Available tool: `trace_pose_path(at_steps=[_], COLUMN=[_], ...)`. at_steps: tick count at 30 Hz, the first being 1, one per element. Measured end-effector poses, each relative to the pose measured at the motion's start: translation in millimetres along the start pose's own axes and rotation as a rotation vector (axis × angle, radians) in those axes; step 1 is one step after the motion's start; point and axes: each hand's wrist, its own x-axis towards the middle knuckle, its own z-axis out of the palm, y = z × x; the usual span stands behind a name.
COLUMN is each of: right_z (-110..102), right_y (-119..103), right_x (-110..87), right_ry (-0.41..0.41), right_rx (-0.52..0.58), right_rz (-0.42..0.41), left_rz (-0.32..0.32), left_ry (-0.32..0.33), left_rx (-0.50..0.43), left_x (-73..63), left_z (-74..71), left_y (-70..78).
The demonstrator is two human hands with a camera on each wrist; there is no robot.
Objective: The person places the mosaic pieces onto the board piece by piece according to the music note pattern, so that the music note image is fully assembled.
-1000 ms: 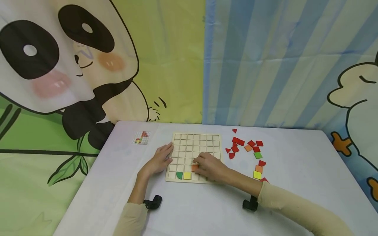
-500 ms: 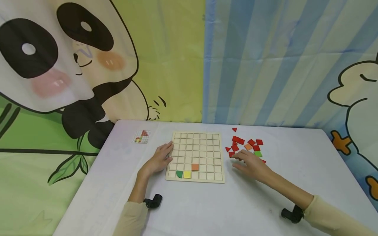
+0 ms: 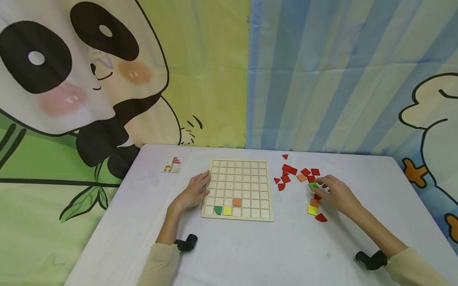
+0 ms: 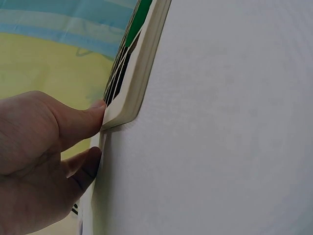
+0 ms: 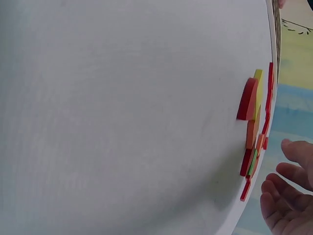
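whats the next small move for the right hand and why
Probably lower the right hand to pinch the light green square: its fingertips are closest to that piece and appear to hold nothing, while the left hand touches the grid board, where many cells are bare.

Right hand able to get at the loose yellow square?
Probably yes: the right hand is close by, seemingly empty, and the head view shows nothing lying over the loose yellow square.
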Motion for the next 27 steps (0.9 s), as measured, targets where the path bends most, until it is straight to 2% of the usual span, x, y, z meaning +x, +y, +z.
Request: trace_pose_path(at_steps=[9,15,21,27], right_z=[0,2,0,3], right_y=[11,13,10,11], right_x=[-8.3,-7.6,-7.5,-9.0], right_ry=[-0.104,-0.094,-0.101,-0.111], right_rx=[-0.069,-0.085,-0.041,-0.074], right_rz=[0.065,0.041,0.072,0.049], left_rz=[0.010,0.016,0.014,0.011], left_ry=[-0.012,-0.013,-0.010,-0.010], left_rx=[0.010,0.017,0.015,0.009], left_x=[0.5,0.8,0.3,0.0], left_z=[0.2,-2.0,-2.0,-0.5], left_y=[0.6,2.1,2.7,2.0])
